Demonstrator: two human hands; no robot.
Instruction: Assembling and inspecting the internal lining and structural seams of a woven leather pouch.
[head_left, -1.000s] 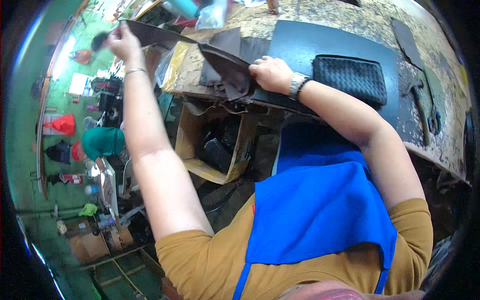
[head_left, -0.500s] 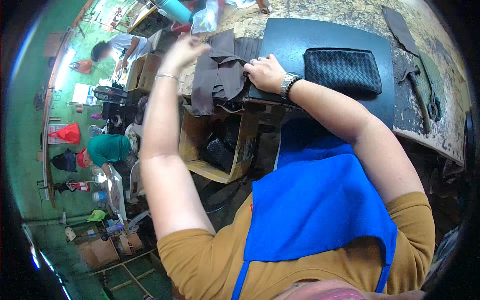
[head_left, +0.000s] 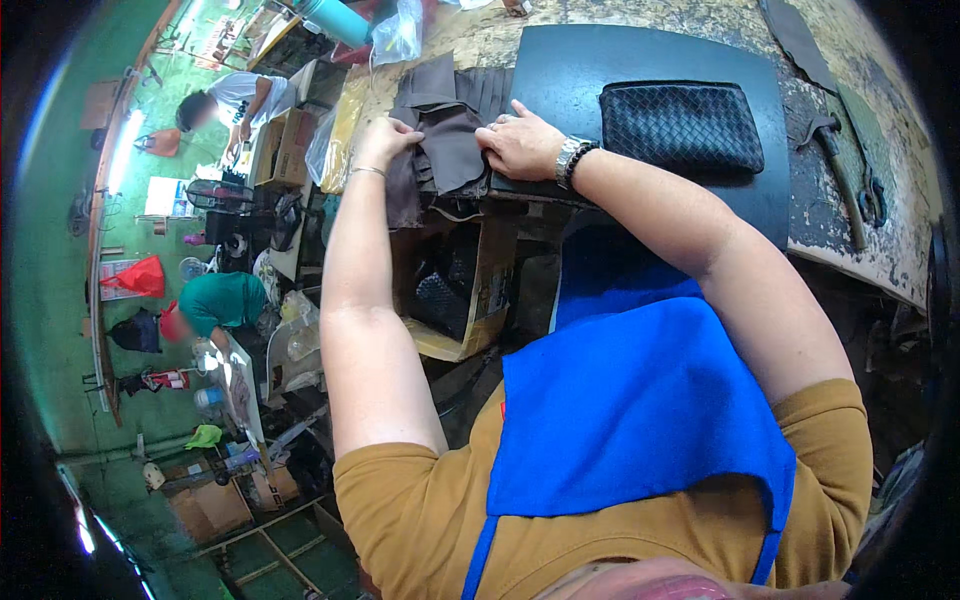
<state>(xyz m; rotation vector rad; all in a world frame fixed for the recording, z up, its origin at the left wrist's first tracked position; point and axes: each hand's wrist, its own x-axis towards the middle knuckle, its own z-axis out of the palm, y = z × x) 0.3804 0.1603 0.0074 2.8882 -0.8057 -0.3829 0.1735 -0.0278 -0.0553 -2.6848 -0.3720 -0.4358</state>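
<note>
A pile of dark brown, thin, cloth-like or leather-like pieces lies at the front edge of the worktable. My left hand pinches the left side of the top piece, fingertips pressed together. At that piece's right edge is my right hand, with thumb and fingers closing on it and one finger raised; part of this grip is hidden. To the right, a black woven-pattern pouch rests flat on a black board. Some brown material hangs over the table edge below my left hand.
Beneath the table edge stands an open cardboard box with dark items inside. A hammer and scissors lie at the right. Clear plastic bags sit at the far left. Two people work further left.
My left hand has come down and right from above the pile and now grips the top piece's left side. The right hand has shifted slightly left along with the piece's edge.
</note>
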